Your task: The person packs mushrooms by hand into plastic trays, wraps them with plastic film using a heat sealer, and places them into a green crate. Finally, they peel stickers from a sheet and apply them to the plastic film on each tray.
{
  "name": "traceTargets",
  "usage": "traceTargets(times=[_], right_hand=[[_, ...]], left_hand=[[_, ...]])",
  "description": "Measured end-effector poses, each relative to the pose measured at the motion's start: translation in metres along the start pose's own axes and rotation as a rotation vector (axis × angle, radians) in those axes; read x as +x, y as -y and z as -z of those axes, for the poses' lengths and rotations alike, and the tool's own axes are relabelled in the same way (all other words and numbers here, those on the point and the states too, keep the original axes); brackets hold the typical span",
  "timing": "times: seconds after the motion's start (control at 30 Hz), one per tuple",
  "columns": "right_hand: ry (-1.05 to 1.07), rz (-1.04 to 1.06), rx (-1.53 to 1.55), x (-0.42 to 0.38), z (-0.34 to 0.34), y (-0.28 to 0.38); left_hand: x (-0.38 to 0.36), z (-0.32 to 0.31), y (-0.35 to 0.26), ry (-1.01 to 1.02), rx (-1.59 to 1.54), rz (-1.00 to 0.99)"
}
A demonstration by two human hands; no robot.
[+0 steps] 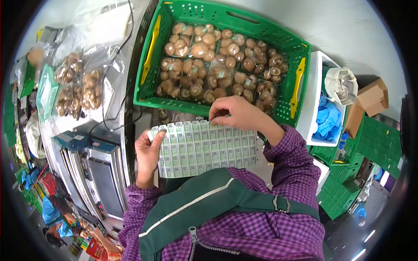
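My left hand (147,156) grips the left edge of a sheet of labels (207,150), its thumb lying on the front face. Rows of small white and green printed labels cover the sheet, which is tilted toward me. At the sheet's upper edge, the fingers of my right hand (237,113) are bent into a pinch; whatever is between the fingertips is too small to make out. Just beyond both hands stands a green crate (174,103) with yellow handles. Inside it are several clear-wrapped packs of brown mushrooms (200,50), some bearing a small greenish label.
On the left, more mushroom packs (91,89) lie on a metal worktop beside a green tray (46,93) and a black cable (116,56). A white box (310,108) with blue gloves stands at right, near a cardboard box (373,95). Other people work at lower left.
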State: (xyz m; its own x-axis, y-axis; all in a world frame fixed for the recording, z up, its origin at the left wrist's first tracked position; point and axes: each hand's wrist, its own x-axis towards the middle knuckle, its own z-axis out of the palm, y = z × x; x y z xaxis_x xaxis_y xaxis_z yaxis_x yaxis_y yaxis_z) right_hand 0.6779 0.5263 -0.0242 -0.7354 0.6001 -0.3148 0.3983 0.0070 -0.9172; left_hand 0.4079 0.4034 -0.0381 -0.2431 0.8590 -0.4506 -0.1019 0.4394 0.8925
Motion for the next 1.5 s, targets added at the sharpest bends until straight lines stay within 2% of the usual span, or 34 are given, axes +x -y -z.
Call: traceTargets(times=[0.03,0.1,0.13,0.17,0.23,0.33,0.47,0.53,0.7,0.77,0.83,0.9,1.13,1.17,1.23,1.27,1.33,1.4,1.43,1.47,1.5], right_hand=[[-0.014,-0.003,-0.007,-0.002,-0.002,-0.002],[-0.121,0.118,0.005,-0.005,-0.005,-0.008],[-0.069,-0.029,0.074,-0.006,-0.002,-0.006],[-0.075,-0.031,0.073,-0.006,0.001,-0.007],[-0.044,-0.234,0.128,-0.004,0.006,-0.011],[0.068,-0.244,0.113,0.001,0.014,-0.023],[0.006,-0.228,0.331,0.003,0.029,-0.033],[-0.119,-0.163,0.425,0.002,0.040,-0.034],[-0.193,-0.110,0.384,0.007,0.059,-0.047],[-0.558,-0.144,0.409,0.015,0.079,-0.087],[-0.772,-0.153,0.132,0.022,0.116,-0.132],[-0.898,-0.247,-0.123,0.032,0.146,-0.180],[-0.848,-0.432,-0.501,0.071,0.183,-0.227],[-0.832,-0.431,-0.494,0.073,0.184,-0.231],[-1.024,-0.326,-0.778,0.070,0.181,-0.235],[-1.027,-0.247,-0.726,0.066,0.177,-0.236],[-0.770,-0.269,-0.427,0.057,0.156,-0.188],[-0.199,-0.326,-0.003,0.044,0.131,-0.135],[-0.033,-0.257,0.225,0.033,0.110,-0.090],[0.144,-0.215,0.281,0.027,0.099,-0.073],[0.190,-0.235,0.273,0.021,0.085,-0.066]], left_hand=[[0.002,0.000,0.002,0.007,-0.018,0.043],[0.008,-0.002,0.006,0.018,-0.046,0.081],[0.011,-0.004,0.007,0.014,-0.072,0.126],[0.013,-0.006,0.008,0.022,-0.072,0.125],[0.018,-0.009,0.009,0.036,-0.024,0.094],[0.024,-0.017,0.004,0.064,0.030,0.022],[0.035,-0.024,-0.001,0.054,0.060,0.027],[0.041,-0.034,-0.006,0.031,0.040,0.059],[0.052,-0.038,-0.001,0.022,-0.046,0.080],[0.054,-0.043,-0.007,0.001,-0.044,0.085],[0.054,-0.039,-0.003,0.015,-0.039,0.082],[0.053,-0.041,-0.001,-0.003,-0.018,0.091],[0.047,-0.053,-0.006,-0.028,0.019,0.074],[0.046,-0.054,-0.007,-0.041,0.024,0.084],[0.042,-0.055,-0.011,-0.015,0.003,0.015],[0.041,-0.054,-0.012,0.001,0.038,-0.019],[0.039,-0.059,-0.021,0.004,0.070,-0.035],[0.038,-0.060,-0.022,0.039,0.109,-0.066],[0.038,-0.062,-0.023,0.044,0.108,-0.063],[0.039,-0.067,-0.024,0.042,0.107,-0.068],[0.039,-0.069,-0.025,0.041,0.106,-0.075]])
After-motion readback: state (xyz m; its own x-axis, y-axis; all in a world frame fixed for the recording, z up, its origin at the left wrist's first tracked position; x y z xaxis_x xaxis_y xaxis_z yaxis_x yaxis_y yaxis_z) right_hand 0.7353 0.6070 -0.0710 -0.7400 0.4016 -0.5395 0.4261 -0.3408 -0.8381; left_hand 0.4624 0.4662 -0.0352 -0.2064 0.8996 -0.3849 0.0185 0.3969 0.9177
